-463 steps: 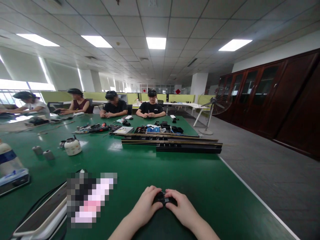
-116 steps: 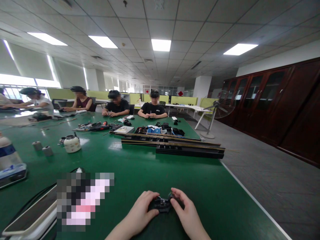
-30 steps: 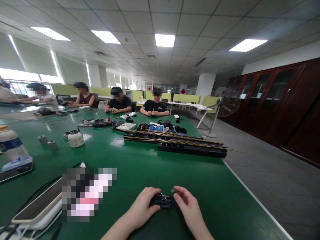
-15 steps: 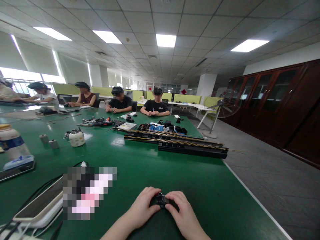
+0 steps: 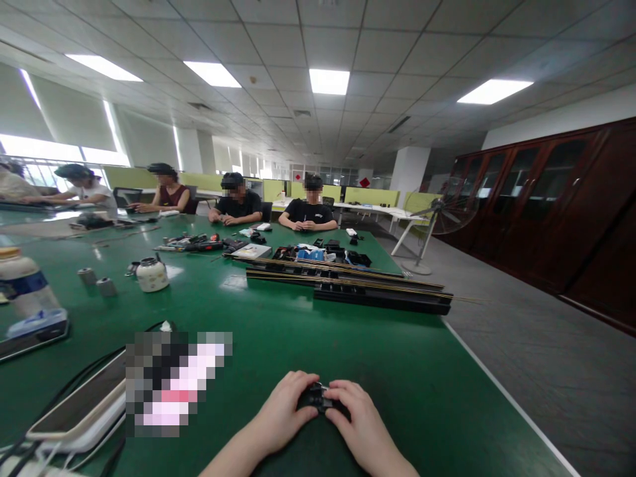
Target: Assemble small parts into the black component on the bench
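A small black part [image 5: 315, 395] with metal bits rests on the green table [image 5: 407, 371] near its front edge. My left hand [image 5: 285, 411] curls round its left side. My right hand [image 5: 355, 417] closes over its right side, fingertips pressed on top. Most of the part is hidden under my fingers.
Long black rails with brass strips [image 5: 348, 285] lie across the table farther back. A white pot [image 5: 152, 275], a bottle [image 5: 22, 281] and a white device with cables [image 5: 74, 417] sit to the left. Several people sit at the far side. The table edge [image 5: 497, 391] runs along the right.
My right hand, lifted off the part and pinching a small piece a second ago, has come back down onto the part's right side. My left hand has stayed put.
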`<state>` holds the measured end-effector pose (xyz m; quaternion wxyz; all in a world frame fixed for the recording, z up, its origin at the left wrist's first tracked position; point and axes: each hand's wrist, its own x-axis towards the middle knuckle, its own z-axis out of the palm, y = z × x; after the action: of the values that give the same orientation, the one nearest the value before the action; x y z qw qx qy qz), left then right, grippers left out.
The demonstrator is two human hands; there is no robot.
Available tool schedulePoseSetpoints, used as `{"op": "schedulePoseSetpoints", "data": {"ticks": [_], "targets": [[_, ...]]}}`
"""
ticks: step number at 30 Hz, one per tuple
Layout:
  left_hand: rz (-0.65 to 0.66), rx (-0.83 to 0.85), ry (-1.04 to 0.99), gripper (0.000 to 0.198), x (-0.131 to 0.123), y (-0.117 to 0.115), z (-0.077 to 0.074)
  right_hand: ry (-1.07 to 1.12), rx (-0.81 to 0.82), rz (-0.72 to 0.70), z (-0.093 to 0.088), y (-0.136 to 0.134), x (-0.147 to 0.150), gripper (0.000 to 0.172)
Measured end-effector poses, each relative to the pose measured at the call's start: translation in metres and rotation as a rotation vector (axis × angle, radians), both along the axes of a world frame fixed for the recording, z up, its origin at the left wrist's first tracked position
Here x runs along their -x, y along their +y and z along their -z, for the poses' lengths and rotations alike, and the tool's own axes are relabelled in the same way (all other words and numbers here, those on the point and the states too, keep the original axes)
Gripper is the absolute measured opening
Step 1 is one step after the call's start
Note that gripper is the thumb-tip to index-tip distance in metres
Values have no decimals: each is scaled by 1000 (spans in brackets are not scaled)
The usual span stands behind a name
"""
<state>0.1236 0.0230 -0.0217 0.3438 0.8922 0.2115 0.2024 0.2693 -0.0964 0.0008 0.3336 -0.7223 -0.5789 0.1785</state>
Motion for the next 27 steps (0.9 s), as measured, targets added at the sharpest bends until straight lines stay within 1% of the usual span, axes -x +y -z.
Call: {"op": "schedulePoseSetpoints", "data": {"ticks": [6, 13, 17, 19, 23, 27], "targets": [[-5, 3, 23, 41, 0, -1, -1, 31, -1, 4, 0, 0, -1, 23], [-3, 26, 40, 42, 0, -1, -5, 192, -69, 16, 4, -2, -6, 31], [-3, 32, 40, 43, 1, -1, -4, 233, -104, 15, 1, -2, -5, 28], [-7, 36, 39, 43, 1, -1, -4, 271, -126, 38, 0, -2, -7, 26], [-16, 50, 48, 44, 0, -2, -6, 374, -130, 124, 7, 0, -13, 26], [-10, 61, 57, 45, 0, -3, -8, 534, -210, 146, 17, 4, -22, 30]]}}
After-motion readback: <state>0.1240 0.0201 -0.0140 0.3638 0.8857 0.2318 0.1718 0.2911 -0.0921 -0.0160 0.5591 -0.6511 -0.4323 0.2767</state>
